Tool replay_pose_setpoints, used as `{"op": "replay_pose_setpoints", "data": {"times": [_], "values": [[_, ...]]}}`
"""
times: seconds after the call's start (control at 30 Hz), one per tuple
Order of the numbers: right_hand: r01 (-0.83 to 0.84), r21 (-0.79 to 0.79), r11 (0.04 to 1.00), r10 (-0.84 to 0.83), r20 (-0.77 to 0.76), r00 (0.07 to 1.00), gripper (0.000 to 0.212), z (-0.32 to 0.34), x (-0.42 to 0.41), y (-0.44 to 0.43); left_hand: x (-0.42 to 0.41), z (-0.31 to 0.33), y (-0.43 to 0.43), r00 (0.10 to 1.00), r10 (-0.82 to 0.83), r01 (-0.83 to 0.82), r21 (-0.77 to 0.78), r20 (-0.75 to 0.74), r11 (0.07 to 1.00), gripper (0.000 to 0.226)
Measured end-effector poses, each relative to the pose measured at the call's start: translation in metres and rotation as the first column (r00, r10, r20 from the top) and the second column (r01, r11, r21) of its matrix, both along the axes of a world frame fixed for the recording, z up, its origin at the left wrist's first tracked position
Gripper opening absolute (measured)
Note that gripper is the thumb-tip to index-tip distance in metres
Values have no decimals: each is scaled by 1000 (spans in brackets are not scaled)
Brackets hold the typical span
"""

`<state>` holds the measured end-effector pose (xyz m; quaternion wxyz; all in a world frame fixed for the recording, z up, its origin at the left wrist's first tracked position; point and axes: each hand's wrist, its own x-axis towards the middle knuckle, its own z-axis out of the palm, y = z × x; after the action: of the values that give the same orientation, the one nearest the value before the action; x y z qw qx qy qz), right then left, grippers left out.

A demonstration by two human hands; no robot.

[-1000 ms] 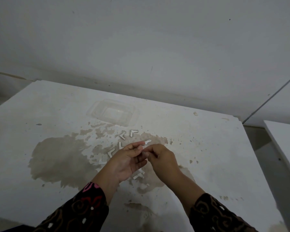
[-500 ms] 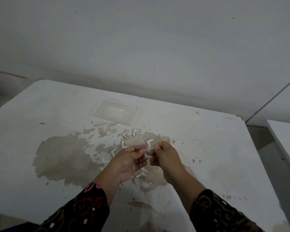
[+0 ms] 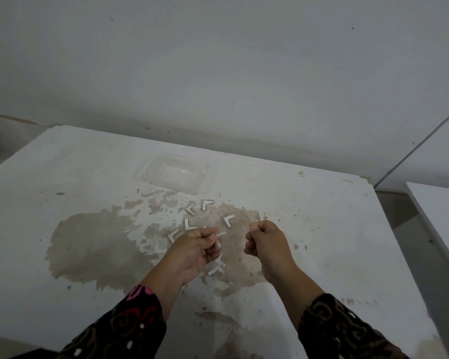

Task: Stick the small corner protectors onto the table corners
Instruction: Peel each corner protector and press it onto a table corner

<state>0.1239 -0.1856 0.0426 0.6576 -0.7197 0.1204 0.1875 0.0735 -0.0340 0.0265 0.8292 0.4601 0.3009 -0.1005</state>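
Observation:
Several small white L-shaped corner protectors (image 3: 229, 219) lie scattered on a stained white table (image 3: 322, 229). My left hand (image 3: 196, 248) pinches one clear corner protector (image 3: 219, 235) between thumb and fingers above the pile. My right hand (image 3: 263, 242) is curled a short way to the right, thumb against forefinger on what looks like a thin peeled backing strip (image 3: 250, 227), too small to tell for sure. One more protector (image 3: 216, 268) lies below my left hand, partly hidden by it.
A clear plastic tray (image 3: 175, 174) sits at the back of the table near the wall. The table's far right corner (image 3: 368, 181) and far left corner (image 3: 56, 126) are in view. Another white surface (image 3: 441, 216) stands to the right across a gap.
My hands, which were together on one protector, have drawn apart; the right hand has pulled away to the right while the left keeps the protector.

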Motion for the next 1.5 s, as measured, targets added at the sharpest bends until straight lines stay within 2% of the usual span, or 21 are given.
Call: {"op": "replay_pose_setpoints", "data": {"times": [0.27, 0.43, 0.6, 0.83, 1.0, 1.13, 1.23, 1.3, 1.37, 1.5], "values": [[-130, -222, 966, 150, 75, 986, 6, -3, -4, -6, 0, 0, -8, 1000, 14, -14, -12, -16, 1000, 20], [-179, -233, 956, 191, 32, 981, 17, 1, -4, -17, 2, 3, -16, 999, 29, -31, -54, -39, 998, 19], [-183, -136, 974, 184, -4, 983, 16, -1, -8, -30, 3, 8, -32, 999, 28, -33, -139, -35, 990, 20], [-230, 137, 963, 235, -18, 972, 26, -6, -17, -54, 3, 15, -74, 999, -38, 34, -186, -18, 982, 14], [-228, 176, 958, 234, -13, 972, 20, -3, -22, -106, -1, 18, -117, 990, -136, 128, -195, -29, 972, 7], [-209, 149, 966, 215, -20, 976, 14, -3, -32, -148, -10, 18, -159, 966, -256, 255, -35, -29, 966, 12], [-181, 75, 981, 184, -35, 982, 13, -4, -45, -188, -19, 12, -200, 946, -320, 322, 265, -52, 909, 13], [-165, 30, 986, 166, -48, 985, 18, -6, -55, -212, -24, 8, -222, 949, -311, 307, 391, -55, 868, 13], [-147, 0, 989, 146, -60, 987, 21, -9, -65, -237, -32, 8, -246, 949, -313, 304, 420, -49, 855, 13], [-101, -65, 993, 96, -74, 993, 13, -15, -82, -283, -51, 6, -291, 916, -398, 374, 477, -53, 795, 8]]}}
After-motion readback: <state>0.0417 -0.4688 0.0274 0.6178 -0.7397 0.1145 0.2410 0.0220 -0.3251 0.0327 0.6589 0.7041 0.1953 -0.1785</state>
